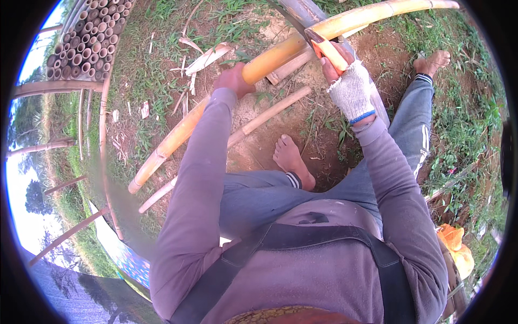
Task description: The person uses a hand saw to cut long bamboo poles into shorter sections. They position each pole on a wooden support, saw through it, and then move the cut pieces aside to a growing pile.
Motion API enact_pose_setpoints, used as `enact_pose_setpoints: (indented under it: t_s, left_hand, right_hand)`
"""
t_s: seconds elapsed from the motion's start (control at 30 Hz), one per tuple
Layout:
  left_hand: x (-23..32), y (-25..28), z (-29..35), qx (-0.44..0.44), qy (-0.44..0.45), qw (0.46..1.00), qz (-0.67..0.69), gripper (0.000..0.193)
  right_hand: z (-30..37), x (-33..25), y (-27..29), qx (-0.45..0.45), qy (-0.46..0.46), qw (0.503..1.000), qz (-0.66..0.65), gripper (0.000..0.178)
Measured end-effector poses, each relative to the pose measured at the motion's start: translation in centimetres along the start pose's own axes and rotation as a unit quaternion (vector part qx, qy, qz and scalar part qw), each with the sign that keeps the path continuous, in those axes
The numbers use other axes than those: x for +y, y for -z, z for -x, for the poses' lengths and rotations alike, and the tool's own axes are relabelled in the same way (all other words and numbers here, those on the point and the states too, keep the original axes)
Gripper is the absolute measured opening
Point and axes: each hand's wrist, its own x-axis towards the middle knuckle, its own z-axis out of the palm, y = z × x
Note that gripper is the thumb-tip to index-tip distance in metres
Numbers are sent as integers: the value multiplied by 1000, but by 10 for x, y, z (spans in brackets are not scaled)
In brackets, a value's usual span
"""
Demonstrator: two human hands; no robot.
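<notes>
A long yellow bamboo pole (275, 56) runs diagonally from lower left to upper right. My bare left hand (233, 81) is wrapped round it left of the middle. My right hand (345, 81), in a white knitted glove with bare fingertips, grips the orange handle of a handsaw (329, 55). The saw's dark, narrow blade reaches up and left from the handle and crosses the bamboo; its teeth cannot be made out. Beneath the bamboo, by the blade, lies a thick grey pole (302, 9), running down past my right wrist.
A thinner bamboo pole (270, 116) lies below, near my bare feet. Cut bamboo tubes (89, 46) are stacked at the upper left by a pole frame (103, 140). Pale husks (208, 58) litter the grassy soil. An orange cloth or bag (456, 251) lies at the right.
</notes>
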Motion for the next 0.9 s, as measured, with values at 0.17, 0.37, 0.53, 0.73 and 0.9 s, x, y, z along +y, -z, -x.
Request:
enact_pose_setpoints:
  t_s: [0.17, 0.37, 0.53, 0.73, 0.9]
  left_hand:
    - [-17, -8, 3, 14, -6, 1000, -3, 75]
    - [-18, -14, 3, 8, 12, 1000, 14, 77]
    - [-3, -6, 0, 15, 2, 1000, 6, 77]
    - [-21, -13, 8, -3, 6, 1000, 11, 75]
    - [-20, -14, 5, 7, 4, 1000, 21, 76]
  right_hand:
    - [69, -12, 49, -14, 1, 1000, 10, 40]
    - [123, -1, 88, -49, -44, 998, -4, 46]
    - [-15, 4, -12, -2, -7, 1000, 6, 38]
    - [105, -23, 81, -57, -62, 996, 1, 42]
    - [128, -12, 91, -63, -22, 997, 24, 41]
